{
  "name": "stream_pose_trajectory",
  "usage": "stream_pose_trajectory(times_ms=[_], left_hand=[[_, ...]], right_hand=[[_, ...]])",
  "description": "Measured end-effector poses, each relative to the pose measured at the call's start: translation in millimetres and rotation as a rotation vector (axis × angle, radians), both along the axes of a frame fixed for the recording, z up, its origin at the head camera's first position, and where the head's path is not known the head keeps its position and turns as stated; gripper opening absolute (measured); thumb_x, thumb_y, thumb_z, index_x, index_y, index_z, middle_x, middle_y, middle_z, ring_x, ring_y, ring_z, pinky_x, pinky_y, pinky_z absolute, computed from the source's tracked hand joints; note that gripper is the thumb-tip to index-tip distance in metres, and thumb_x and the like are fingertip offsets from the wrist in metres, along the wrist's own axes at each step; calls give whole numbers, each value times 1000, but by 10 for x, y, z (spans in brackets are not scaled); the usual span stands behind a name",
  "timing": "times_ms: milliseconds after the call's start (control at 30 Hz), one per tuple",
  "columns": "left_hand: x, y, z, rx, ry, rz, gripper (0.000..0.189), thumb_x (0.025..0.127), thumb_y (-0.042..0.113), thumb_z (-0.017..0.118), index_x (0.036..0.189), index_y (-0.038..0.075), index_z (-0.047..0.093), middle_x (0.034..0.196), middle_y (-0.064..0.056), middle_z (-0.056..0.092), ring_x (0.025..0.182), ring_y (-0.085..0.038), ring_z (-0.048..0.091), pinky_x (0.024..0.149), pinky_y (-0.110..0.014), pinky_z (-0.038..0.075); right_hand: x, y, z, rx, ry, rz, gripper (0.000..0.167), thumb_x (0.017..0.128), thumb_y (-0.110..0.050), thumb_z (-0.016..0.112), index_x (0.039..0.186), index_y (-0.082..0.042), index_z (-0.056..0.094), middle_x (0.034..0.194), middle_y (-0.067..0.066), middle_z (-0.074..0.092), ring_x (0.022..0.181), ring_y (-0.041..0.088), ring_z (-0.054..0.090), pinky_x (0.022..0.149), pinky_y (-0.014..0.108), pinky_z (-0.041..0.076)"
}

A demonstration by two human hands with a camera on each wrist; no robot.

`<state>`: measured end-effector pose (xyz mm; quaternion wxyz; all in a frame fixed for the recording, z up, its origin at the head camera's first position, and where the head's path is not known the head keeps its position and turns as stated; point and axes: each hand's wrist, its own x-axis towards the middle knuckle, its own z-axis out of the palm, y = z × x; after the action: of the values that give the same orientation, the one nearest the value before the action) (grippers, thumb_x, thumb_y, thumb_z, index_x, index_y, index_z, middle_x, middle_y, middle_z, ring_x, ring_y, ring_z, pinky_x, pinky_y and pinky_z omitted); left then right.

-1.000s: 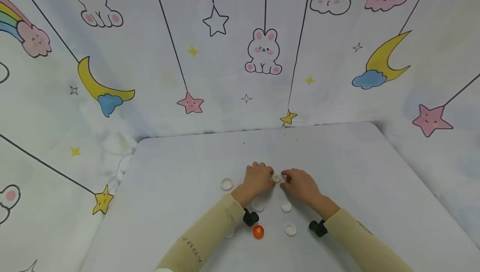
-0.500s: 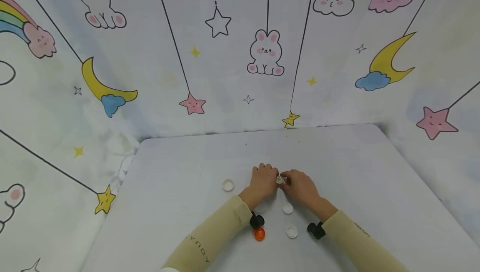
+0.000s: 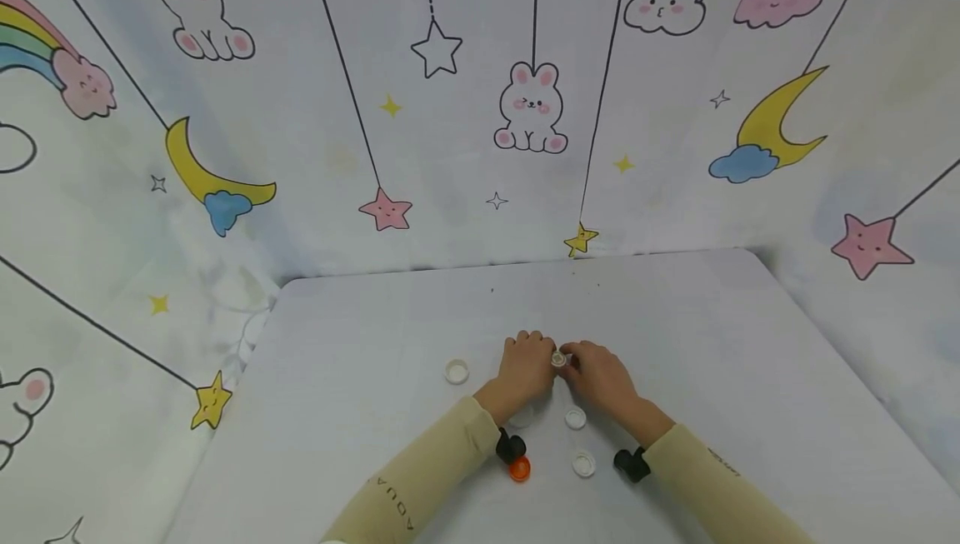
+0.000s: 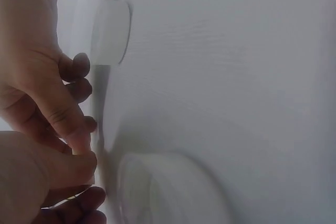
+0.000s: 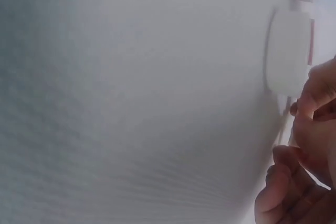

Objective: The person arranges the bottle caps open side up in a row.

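Between my two hands, in the head view, is a small round cap (image 3: 558, 358) with a yellowish patterned top. My left hand (image 3: 528, 367) pinches its left side with bent fingers. From the other side my right hand (image 3: 600, 369) holds it with thumb and fingers. In the left wrist view the fingertips of both hands meet, largely covering the cap. A white ring-like cap (image 3: 457, 371) lies to the left of my left hand. Under that wrist a translucent white cap (image 3: 521, 416) is partly hidden.
Closer to me lie an orange cap (image 3: 519, 468), partly behind the left wrist camera (image 3: 511, 446), and two white caps, one nearer the hands (image 3: 575, 418) and one lower (image 3: 583, 465). The white table (image 3: 360, 344) meets a patterned backdrop (image 3: 450, 136) at its far edge.
My left hand has moved right to the small cap, and my right hand's fingers have closed in on it. Over the last half second the hands have stayed almost still.
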<state>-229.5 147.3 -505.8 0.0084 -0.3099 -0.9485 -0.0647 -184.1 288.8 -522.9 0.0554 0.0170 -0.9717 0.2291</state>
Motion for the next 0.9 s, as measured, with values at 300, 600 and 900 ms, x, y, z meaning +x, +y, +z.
stream_pose_trajectory(times_ms=[300,600,900], left_hand=[[40,-11,55,51,-7,-27,20,93,28,66,108,17,70,94,1,67,83,-18,58,69,-33,43],[42,7,18,121,4,-43,25,93,24,63,116,14,69,101,-1,69,87,-20,60,69,-32,45],[55,6,13,192,25,-66,18,96,22,61,106,17,74,88,0,70,78,-19,60,65,-32,46]], right_hand=[[37,-7,74,-11,37,-8,28,89,-16,71,115,-7,69,93,2,71,75,13,61,67,34,50],[74,13,98,-25,77,-13,31,92,-15,68,122,-5,67,98,7,71,72,12,58,63,32,47],[111,27,102,-43,61,-40,31,95,-19,64,121,-2,67,100,10,71,72,15,61,63,34,49]])
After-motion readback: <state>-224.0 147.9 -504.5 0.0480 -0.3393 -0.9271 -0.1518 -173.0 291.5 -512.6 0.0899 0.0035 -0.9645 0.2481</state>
